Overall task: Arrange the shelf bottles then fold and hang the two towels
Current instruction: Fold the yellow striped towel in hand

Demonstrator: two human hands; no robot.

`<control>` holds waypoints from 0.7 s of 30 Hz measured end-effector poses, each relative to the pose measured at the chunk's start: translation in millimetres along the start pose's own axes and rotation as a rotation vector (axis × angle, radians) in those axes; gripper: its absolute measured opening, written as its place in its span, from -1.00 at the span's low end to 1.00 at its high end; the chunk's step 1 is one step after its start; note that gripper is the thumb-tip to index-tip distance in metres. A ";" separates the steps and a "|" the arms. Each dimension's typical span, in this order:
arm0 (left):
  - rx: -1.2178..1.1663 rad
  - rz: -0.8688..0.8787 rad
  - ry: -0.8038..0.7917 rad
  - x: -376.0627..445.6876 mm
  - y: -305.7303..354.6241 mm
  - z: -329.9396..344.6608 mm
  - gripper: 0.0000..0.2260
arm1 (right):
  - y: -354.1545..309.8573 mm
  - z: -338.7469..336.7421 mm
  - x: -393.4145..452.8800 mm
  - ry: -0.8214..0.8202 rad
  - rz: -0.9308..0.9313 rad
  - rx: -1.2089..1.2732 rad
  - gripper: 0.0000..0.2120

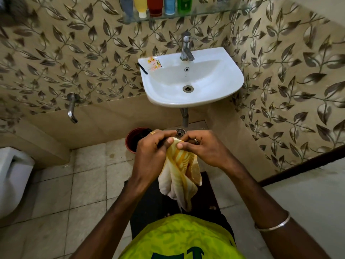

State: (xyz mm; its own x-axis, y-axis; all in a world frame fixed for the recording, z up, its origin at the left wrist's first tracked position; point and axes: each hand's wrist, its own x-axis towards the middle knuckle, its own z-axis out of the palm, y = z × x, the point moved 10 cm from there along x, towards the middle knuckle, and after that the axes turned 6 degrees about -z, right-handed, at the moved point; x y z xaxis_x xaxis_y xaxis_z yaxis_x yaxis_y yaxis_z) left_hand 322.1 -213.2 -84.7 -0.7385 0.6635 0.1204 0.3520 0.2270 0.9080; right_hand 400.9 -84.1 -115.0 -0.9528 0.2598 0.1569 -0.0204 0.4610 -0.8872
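Both hands, left [149,152] and right [203,148], pinch the towel's [179,174] top edge together; it hangs bunched below the sink [192,98], above the floor.

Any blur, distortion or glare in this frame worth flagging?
Head view: strong wide-angle bending of the walls toward the edges; bottles on the glass shelf are soft and cropped at the top; both hands and the towel are sharp; lighting even, no harsh glare.
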 end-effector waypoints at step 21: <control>0.416 0.384 0.079 1.9 40.2 -18.8 -0.89 | 42.8 47.0 -7.4 -0.020 0.168 0.416 -0.93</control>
State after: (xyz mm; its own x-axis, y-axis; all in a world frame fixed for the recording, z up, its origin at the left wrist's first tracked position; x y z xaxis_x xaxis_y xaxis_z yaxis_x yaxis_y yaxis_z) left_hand 324.0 -216.3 -40.4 -0.5478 0.7020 0.4551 0.7887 0.2518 0.5609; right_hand 392.8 -106.1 -174.5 -0.9589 0.2836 -0.0093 0.0192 0.0322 -0.9993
